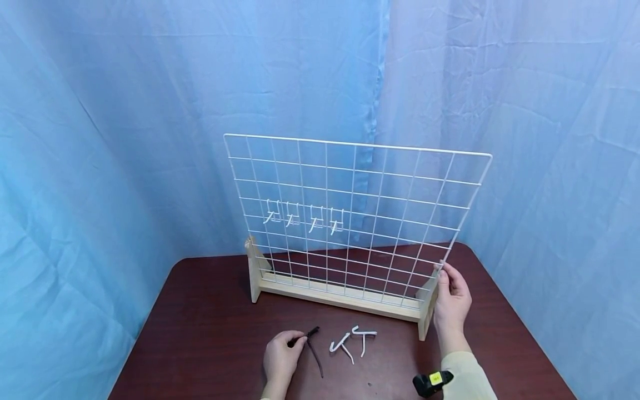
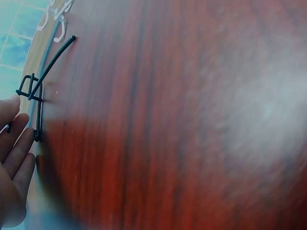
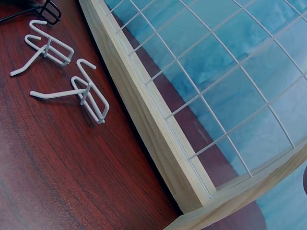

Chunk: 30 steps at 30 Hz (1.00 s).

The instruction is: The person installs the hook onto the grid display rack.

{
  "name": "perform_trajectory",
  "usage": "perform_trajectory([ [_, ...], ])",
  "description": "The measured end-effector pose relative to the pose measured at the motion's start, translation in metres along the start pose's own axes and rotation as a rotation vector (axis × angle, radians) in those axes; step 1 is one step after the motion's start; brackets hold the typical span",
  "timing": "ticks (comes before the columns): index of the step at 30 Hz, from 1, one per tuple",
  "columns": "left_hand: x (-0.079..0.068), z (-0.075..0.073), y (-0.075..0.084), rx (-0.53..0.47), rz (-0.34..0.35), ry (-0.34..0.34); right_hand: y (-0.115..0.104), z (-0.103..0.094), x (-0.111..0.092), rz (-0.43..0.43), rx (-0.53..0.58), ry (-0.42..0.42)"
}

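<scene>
Four white wire hooks (image 1: 314,225) hang mid-frame on a white wire grid (image 1: 354,169). Lower middle, two loose white hooks (image 1: 342,341) aren't up; the left hand (image 1: 282,358) pinches a black wire hook (image 1: 315,355). The right hand (image 1: 454,303) grips the pale wooden stand (image 1: 340,300).

The right sleeve (image 1: 467,378) is a pale cream, close to soft yellow, in plain cloth that ends in a simple edge at the wrist. Beside the forearm sits a small black device (image 1: 422,385), blocky in shape, bearing a bright yellow label (image 1: 436,378), squarish, with dark marking too small to read. Of the left sleeve (image 1: 266,398) only a narrow strip shows at the bottom of the head view, also pale cream. The right hand (image 1: 454,303) and left hand (image 1: 284,360) are bare, down to the slim, tapering fingers (image 2: 21,153).
</scene>
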State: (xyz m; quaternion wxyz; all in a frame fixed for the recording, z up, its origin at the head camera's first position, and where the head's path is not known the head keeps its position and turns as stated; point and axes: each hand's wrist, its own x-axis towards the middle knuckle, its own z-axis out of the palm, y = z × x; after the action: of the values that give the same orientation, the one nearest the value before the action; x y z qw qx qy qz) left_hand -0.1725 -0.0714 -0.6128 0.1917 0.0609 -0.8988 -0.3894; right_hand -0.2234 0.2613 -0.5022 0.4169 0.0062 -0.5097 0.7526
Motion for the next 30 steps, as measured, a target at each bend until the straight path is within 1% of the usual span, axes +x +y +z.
perform_trajectory([
  [6,0.007,-0.001,-0.008,0.000,-0.008,0.018,-0.001,0.000,0.000,0.001,-0.011,-0.006],
  [10,0.012,-0.001,-0.012,-0.002,-0.026,0.015,-0.001,0.000,0.000,0.001,-0.032,-0.014],
  [17,0.021,-0.007,-0.017,0.014,-0.061,0.009,-0.001,0.000,0.000,0.001,-0.032,-0.005],
  [21,0.025,-0.011,-0.016,0.011,-0.067,0.029,-0.001,0.001,0.000,-0.004,-0.023,-0.005],
  [23,0.025,-0.013,-0.014,0.006,-0.055,0.055,-0.001,0.001,0.000,-0.007,-0.017,-0.006],
  [25,0.024,-0.015,-0.009,-0.003,-0.031,0.097,-0.001,0.001,0.000,-0.009,-0.016,-0.007],
  [30,0.018,-0.017,0.004,-0.024,0.073,0.194,0.000,0.001,0.000,-0.010,-0.017,-0.003],
])
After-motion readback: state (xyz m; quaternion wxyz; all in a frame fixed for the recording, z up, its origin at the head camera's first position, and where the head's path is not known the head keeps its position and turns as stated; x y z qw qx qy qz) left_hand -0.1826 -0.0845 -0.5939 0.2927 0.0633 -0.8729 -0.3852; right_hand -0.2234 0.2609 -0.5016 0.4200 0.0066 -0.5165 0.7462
